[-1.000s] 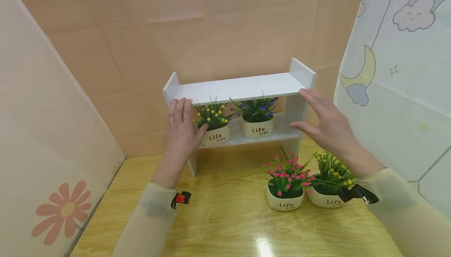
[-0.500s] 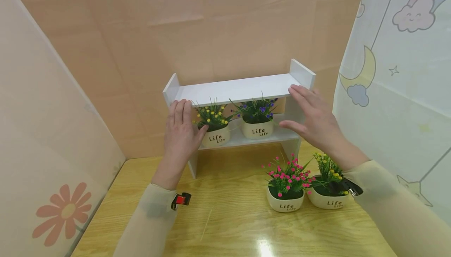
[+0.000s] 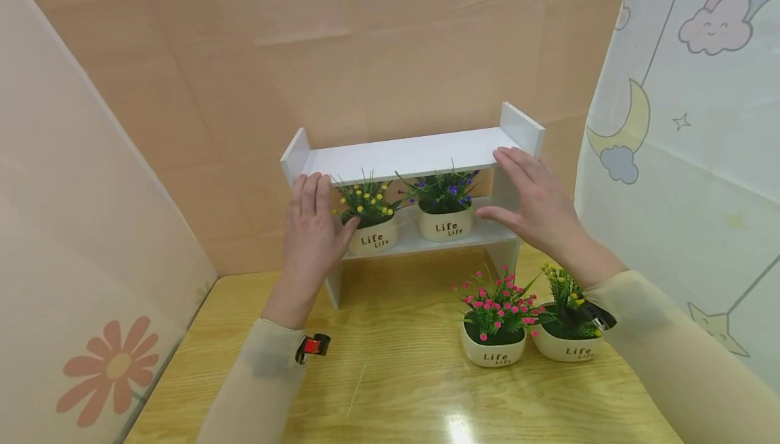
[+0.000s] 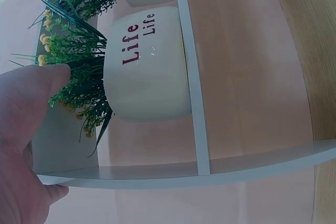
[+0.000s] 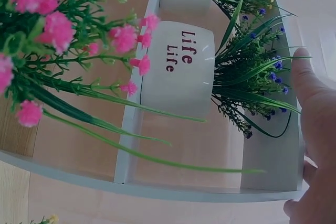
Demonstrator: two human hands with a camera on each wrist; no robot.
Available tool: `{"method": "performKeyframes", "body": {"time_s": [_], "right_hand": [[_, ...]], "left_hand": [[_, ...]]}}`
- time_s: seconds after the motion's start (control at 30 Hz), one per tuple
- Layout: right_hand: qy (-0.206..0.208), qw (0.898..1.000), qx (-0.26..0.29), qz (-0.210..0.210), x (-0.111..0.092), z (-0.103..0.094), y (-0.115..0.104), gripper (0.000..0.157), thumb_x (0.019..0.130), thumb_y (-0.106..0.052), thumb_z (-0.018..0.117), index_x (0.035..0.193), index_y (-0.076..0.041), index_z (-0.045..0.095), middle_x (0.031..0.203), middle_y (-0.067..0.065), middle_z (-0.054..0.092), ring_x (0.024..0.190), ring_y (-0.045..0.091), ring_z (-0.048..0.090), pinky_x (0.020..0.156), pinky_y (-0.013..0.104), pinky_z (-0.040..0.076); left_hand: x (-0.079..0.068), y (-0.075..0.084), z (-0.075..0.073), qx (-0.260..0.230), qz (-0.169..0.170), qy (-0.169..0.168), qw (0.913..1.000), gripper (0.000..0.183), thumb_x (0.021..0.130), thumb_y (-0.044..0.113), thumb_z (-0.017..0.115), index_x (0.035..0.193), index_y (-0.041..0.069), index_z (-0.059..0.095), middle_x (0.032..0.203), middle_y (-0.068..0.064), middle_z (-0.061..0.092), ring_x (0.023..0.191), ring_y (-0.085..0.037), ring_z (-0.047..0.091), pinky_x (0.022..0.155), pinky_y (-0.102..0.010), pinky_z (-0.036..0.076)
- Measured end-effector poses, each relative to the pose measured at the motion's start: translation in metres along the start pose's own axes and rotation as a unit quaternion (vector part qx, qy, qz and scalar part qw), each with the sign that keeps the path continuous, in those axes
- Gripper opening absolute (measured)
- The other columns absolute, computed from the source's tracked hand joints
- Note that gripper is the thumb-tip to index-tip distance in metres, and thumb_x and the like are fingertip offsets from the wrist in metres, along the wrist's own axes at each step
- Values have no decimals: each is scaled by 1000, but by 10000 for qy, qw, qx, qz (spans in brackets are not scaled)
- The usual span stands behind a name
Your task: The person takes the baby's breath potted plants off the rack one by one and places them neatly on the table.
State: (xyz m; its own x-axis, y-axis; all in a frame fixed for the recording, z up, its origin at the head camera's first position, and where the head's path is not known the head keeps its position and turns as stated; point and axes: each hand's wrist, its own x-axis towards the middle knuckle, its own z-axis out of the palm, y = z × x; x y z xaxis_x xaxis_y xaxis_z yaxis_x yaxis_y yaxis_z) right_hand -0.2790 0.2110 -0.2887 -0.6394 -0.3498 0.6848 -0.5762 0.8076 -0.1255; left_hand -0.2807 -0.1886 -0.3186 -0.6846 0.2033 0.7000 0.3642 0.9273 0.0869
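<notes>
White two-tier panel shelf (image 3: 405, 153): upright on yellow wood-grain table (image 3: 390, 390) | left hand (image 3: 312, 237), right hand (image 3: 539, 208): fingers extended, thumbs spread, at opposite upper front corners | placement suits steadying both ends

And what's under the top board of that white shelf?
A pot of yellow flowers and a pot of purple flowers, both on the lower board, with the table further down. I can't see what's right behind the pots, because they cover it.
</notes>
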Motion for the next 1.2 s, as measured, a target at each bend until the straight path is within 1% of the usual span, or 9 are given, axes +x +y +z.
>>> {"method": "performKeyframes", "body": {"time_s": [0.17, 0.3, 0.5, 0.67, 0.8, 0.93, 1.07, 1.2], "right_hand": [[-210, 9994, 58, 266, 2, 2, -1, 105, 87, -36, 96, 170, -7, 37, 172, 26, 39, 163, 43, 29, 135, 60, 19], [-239, 9993, 89, 290, 3, 4, 0, 104, 88, -36, 95, 170, -7, 37, 172, 25, 39, 163, 43, 28, 135, 59, 19], [-151, 9999, -51, -23, 4, 10, 3, 101, 87, -37, 95, 165, -1, 42, 168, 22, 45, 162, 43, 28, 136, 52, 15], [0, 9994, -165, -298, 5, 12, 6, 102, 85, -39, 95, 163, 2, 43, 165, 22, 46, 159, 44, 31, 137, 50, 15], [6, 9988, -307, -392, 6, 13, 7, 102, 85, -39, 95, 162, 3, 42, 163, 23, 46, 157, 45, 32, 136, 49, 15], [-72, 9991, -323, -247, 7, 12, 7, 99, 87, -36, 96, 161, 3, 42, 164, 23, 45, 158, 44, 31, 137, 48, 15], [-155, 9994, -283, -140, 7, 12, 7, 99, 88, -34, 96, 162, 1, 41, 167, 22, 43, 161, 43, 28, 137, 48, 14], [-133, 9993, -293, -209, 7, 13, 8, 100, 87, -34, 97, 162, 2, 41, 167, 23, 43, 160, 44, 30, 137, 48, 15]], "left_hand": [[0, 0, -1, -39, -26, -42, 10000, 100, 95, 36, 89, 164, -3, 28, 167, -24, 31, 164, -42, 19, 138, -45, 9], [-1, 1, -4, -124, -107, -147, 9998, 99, 97, 37, 88, 165, -2, 28, 169, -23, 30, 165, -42, 17, 138, -47, 11], [-3, 1, -9, -229, -173, -272, 9992, 99, 98, 37, 86, 167, -2, 26, 171, -22, 27, 166, -41, 13, 138, -48, 10], [-3, 2, -10, -391, -228, -337, 9984, 101, 100, 38, 85, 170, -1, 24, 174, -21, 25, 168, -39, 8, 138, -49, 9], [-5, 4, -12, -655, -309, -329, 9968, 103, 99, 39, 86, 172, 0, 24, 177, -20, 24, 169, -38, 5, 137, -55, 12], [-9, 7, -14, -971, -366, -307, 9941, 103, 99, 39, 85, 173, 2, 23, 179, -19, 21, 170, -36, 4, 136, -58, 13], [-14, 10, -17, -1233, -398, -202, 9914, 102, 100, 37, 85, 173, 3, 23, 179, -19, 22, 169, -37, 7, 135, -61, 16], [-20, 13, -19, -1345, -435, -97, 9899, 102, 99, 37, 86, 173, 4, 24, 178, -18, 24, 169, -38, 11, 133, -65, 20]]}}
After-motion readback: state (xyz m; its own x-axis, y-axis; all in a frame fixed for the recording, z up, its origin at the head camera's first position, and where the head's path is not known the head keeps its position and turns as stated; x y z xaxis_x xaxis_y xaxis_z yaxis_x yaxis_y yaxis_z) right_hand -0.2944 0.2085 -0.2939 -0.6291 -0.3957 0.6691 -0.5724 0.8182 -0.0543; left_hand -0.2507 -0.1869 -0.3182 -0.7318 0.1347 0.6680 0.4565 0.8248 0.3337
